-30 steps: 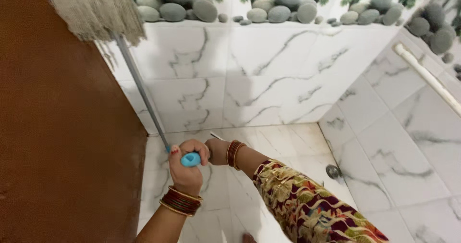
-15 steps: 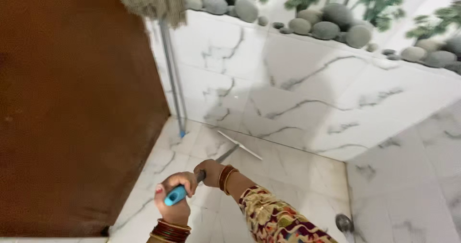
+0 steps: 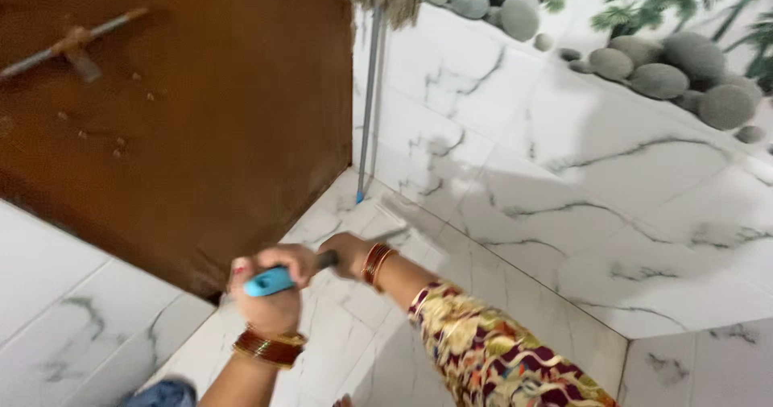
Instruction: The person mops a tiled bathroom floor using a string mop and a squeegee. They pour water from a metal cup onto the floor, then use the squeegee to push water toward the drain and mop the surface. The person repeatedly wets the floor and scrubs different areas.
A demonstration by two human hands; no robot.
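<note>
- Brown door [image 3: 185,117], one, fills the upper left; one metal latch bar [image 3: 72,43] sits on it near the top left corner.
- White marble-look tiles cover the wall [image 3: 564,173] on the right and the floor [image 3: 362,334] below; a band of painted grey stones and green plants runs along the wall's top.
- One mop [image 3: 374,69] leans upright in the corner between door and wall, its pale string head at the top edge, its thin metal pole ending in a small blue tip on the floor.
- One patterned sleeve [image 3: 499,359], gold, maroon and green, covers the right forearm, coming in from the lower right.
- One wiper [image 3: 322,260] is held low over the floor near the door's foot: blue grip end toward the camera, dark shaft running away between the hands. Its far end is blurred, so the blade cannot be made out clearly.
- Left hand [image 3: 270,290] is curled tight round the blue grip [image 3: 270,280], fingers wrapped over it; red and gold bangles [image 3: 266,347] ring that wrist.
- Right hand [image 3: 348,252] is closed round the shaft just beyond the left hand; a second set of bangles circles its wrist.
- Two hands, two sets of bangles, both on the one wiper.
</note>
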